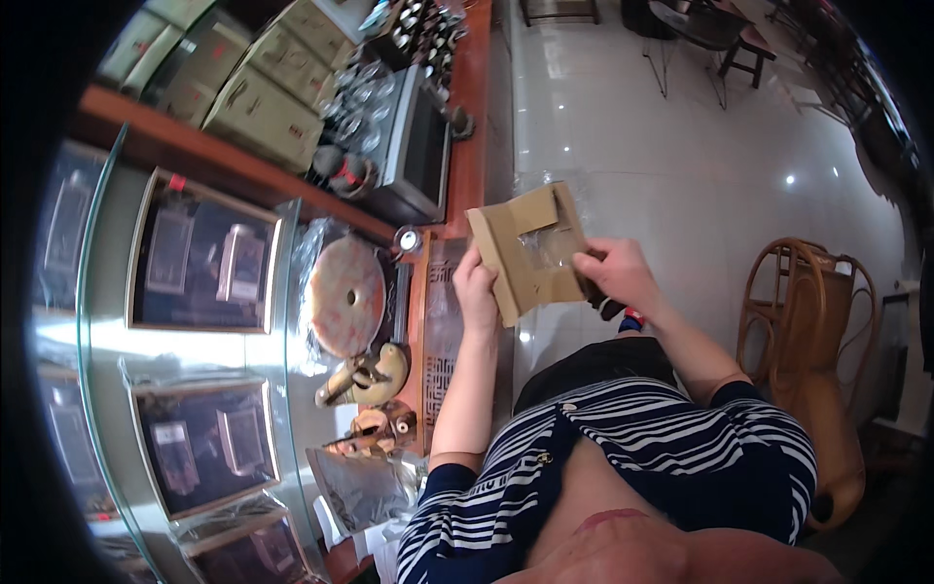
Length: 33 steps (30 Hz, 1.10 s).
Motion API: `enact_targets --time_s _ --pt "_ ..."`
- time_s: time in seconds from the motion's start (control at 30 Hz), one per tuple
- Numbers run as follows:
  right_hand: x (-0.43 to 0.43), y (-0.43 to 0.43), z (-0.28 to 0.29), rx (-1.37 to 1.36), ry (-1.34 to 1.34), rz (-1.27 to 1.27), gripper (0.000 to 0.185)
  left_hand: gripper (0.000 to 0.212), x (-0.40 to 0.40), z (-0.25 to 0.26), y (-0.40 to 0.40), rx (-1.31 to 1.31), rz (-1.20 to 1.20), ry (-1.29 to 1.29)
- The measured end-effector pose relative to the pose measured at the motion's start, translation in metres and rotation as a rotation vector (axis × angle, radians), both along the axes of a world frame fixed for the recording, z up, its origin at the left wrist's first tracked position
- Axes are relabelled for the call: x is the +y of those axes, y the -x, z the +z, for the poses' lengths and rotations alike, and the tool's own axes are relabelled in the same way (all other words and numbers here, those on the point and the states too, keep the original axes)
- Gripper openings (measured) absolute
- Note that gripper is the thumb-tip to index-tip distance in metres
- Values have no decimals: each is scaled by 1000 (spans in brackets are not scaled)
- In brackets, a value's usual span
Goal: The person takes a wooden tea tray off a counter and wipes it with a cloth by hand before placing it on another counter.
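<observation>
An opened brown cardboard box [503, 255] is held up in front of me, its flaps spread. Clear plastic [547, 248] shows inside it. My left hand [478, 288] grips the box's left edge, thumb on the near side. On the opposite edge, my right hand [620, 274] pinches the cardboard. A dark brown item [604, 301] shows just under the right hand; whether that hand holds it too is unclear.
At left, glass shelves [102, 212] carry framed display boxes [204, 252]. A round stone disc [346, 296] and a carved ornament [372, 376] stand beside a wooden counter [467, 146]. Glasses [365, 102] sit on a cabinet. A rattan chair [803, 314] stands at right on the tiled floor [657, 160].
</observation>
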State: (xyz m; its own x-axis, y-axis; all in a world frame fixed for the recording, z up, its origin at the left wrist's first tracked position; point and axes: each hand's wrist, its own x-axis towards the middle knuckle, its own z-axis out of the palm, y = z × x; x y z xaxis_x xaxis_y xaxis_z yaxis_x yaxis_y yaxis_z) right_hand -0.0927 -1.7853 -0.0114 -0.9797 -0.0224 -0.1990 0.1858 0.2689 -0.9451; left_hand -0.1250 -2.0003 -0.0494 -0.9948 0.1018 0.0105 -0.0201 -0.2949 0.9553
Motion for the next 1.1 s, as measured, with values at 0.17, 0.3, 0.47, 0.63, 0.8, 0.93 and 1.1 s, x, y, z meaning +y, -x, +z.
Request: enact_targets --time_s 0.17,0.3,0.47,0.63,0.8,0.93,1.1 --pt "99 21 -18 143 -23 -79 27 65 84 -4 45 -53 -241 -151" --pt "166 47 -20 40 88 -120 27 75 151 -5 74 -65 -320 -89" --pt "200 83 -44 62 116 -21 26 98 229 -16 100 -175 -297 158" --pt "177 125 -74 44 51 97 28 91 218 -47 131 -273 -112 287" --pt "141 174 -128 -253 12 358 43 90 184 -119 157 -60 130 570" --pt "94 224 -160 -369 -377 554 52 71 148 -186 164 -373 226 292" --pt "70 295 -244 -688 113 469 31 35 85 -202 208 -1063 120 -302"
